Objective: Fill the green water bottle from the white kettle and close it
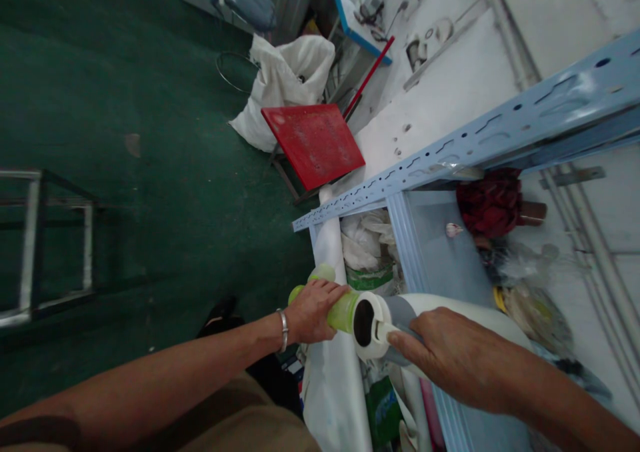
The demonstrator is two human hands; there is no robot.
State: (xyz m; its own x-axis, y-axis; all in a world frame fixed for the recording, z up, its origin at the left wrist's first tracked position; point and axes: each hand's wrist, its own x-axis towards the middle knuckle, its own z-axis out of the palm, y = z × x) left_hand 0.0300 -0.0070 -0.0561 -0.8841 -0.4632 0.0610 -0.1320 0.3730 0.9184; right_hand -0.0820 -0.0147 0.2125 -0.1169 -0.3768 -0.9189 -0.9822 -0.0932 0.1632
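Note:
My left hand (315, 311), with a bracelet at the wrist, is wrapped round a light green bottle (344, 311) near the lower middle of the view. Against the bottle's right end stands the white rim of a grey and white jug (373, 325) with a dark opening. My right hand (440, 345) is closed on the jug's grey handle, its thumb by the rim. The jug's pale body (465, 305) stretches to the right behind my right hand. Whether liquid is flowing cannot be seen.
A pale blue metal shelf (435, 155) holds plastic bags (365, 242) and a dark red bundle (490, 202). Beyond are a red stool (315, 142) and a white sack (285, 72). A metal frame (33, 245) stands on the green floor at left.

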